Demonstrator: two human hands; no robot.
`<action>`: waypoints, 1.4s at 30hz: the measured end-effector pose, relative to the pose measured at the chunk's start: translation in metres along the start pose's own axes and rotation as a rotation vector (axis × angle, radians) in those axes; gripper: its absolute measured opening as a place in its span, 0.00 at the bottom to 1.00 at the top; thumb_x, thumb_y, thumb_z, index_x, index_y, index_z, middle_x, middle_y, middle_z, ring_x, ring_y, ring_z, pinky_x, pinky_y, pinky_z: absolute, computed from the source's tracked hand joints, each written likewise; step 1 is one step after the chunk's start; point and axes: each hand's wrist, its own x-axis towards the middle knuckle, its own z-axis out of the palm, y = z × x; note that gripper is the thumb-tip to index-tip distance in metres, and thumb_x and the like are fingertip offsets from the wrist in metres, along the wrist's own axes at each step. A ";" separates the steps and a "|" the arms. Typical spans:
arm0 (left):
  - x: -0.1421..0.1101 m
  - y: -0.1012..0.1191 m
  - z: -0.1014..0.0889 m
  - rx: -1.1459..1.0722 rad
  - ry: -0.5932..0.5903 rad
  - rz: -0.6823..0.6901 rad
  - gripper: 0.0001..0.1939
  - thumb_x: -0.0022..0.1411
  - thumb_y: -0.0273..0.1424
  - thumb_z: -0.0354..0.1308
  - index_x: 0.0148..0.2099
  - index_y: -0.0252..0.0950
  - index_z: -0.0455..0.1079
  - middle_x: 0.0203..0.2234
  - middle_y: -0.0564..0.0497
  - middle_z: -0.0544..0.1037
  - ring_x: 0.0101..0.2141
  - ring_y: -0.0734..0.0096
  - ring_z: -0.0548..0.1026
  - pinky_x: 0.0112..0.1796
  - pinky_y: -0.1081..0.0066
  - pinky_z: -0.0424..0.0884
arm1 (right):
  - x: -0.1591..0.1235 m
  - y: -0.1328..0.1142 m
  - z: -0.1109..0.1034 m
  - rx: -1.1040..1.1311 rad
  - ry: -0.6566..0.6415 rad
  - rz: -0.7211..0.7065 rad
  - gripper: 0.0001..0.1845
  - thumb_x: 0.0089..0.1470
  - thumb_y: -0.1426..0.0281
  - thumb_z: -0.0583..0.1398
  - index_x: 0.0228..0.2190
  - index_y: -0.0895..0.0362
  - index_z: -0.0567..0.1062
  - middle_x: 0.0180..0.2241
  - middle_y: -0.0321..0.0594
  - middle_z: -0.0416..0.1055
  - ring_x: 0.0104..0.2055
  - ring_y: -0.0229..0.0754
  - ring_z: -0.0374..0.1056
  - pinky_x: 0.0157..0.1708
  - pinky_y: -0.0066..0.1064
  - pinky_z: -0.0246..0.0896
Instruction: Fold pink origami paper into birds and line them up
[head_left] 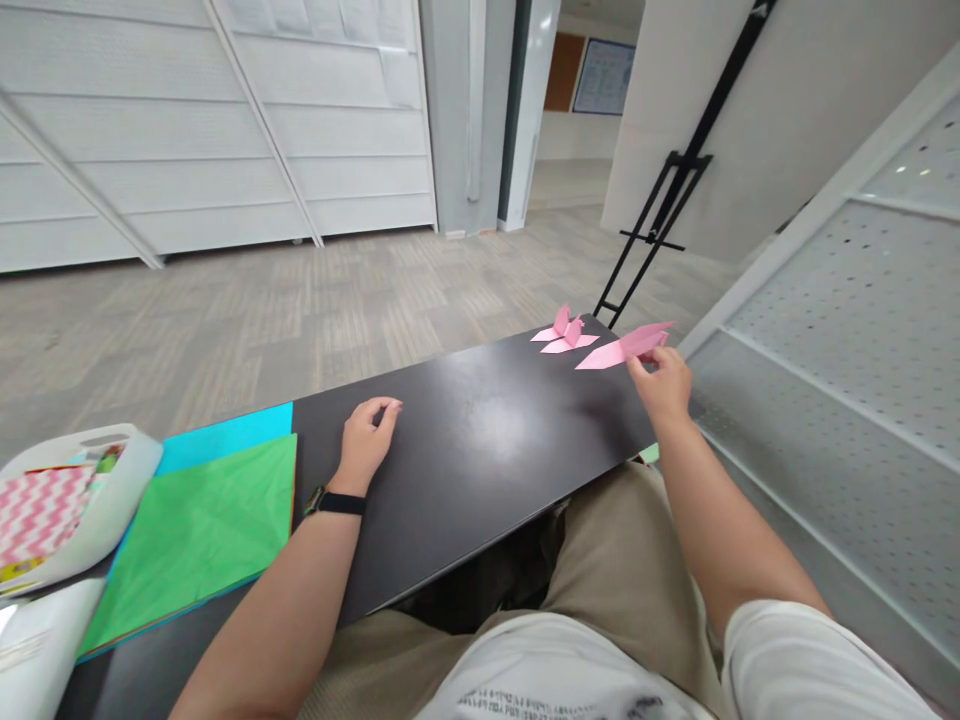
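Note:
My right hand (663, 383) pinches a pink folded-paper origami piece (619, 349) with two long pointed flaps. It is held at the far right end of the dark table (480, 440). Just left of it, smaller-looking pink origami pieces (570, 338) stand on the tabletop with their flaps raised; they overlap from this angle. My left hand (367, 437), with a dark-banded watch (336, 502) on the wrist, rests over the table's left half. Its fingers are curled together and nothing shows in them.
A stack of green paper (206, 520) over blue paper (232, 437) lies on the left. Beside it stands a white basket (139, 470) holding pink zigzag-patterned material. A white object (56, 630) sits in the near left corner. A black stand (660, 225) and a perforated panel (840, 340) rise past the right end.

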 end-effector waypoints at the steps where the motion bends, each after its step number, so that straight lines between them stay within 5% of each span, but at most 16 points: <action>1: 0.000 0.000 0.000 0.004 -0.007 -0.007 0.17 0.72 0.45 0.54 0.43 0.42 0.79 0.42 0.49 0.86 0.49 0.57 0.82 0.58 0.58 0.73 | 0.003 0.004 0.008 -0.021 -0.020 0.011 0.10 0.58 0.62 0.62 0.31 0.55 0.79 0.37 0.50 0.78 0.42 0.52 0.71 0.47 0.42 0.64; 9: 0.004 -0.004 0.002 0.003 -0.016 -0.025 0.17 0.71 0.45 0.54 0.42 0.41 0.80 0.41 0.49 0.87 0.48 0.57 0.82 0.57 0.59 0.73 | 0.015 -0.001 0.081 -0.270 -0.300 0.152 0.14 0.62 0.61 0.61 0.40 0.56 0.83 0.44 0.51 0.78 0.44 0.51 0.70 0.44 0.40 0.61; 15: 0.005 -0.005 0.004 -0.023 -0.021 -0.026 0.17 0.71 0.45 0.55 0.41 0.41 0.80 0.40 0.49 0.86 0.46 0.57 0.82 0.54 0.59 0.74 | 0.017 -0.006 0.108 -0.385 -0.376 0.160 0.16 0.63 0.61 0.60 0.44 0.53 0.85 0.48 0.51 0.79 0.48 0.54 0.71 0.48 0.43 0.61; 42: 0.005 -0.005 0.009 -0.010 -0.069 -0.013 0.15 0.71 0.43 0.56 0.39 0.42 0.79 0.39 0.50 0.86 0.46 0.57 0.82 0.54 0.58 0.73 | 0.009 -0.006 0.117 -0.475 -0.325 0.060 0.21 0.68 0.62 0.55 0.48 0.57 0.85 0.51 0.55 0.78 0.49 0.55 0.72 0.47 0.45 0.61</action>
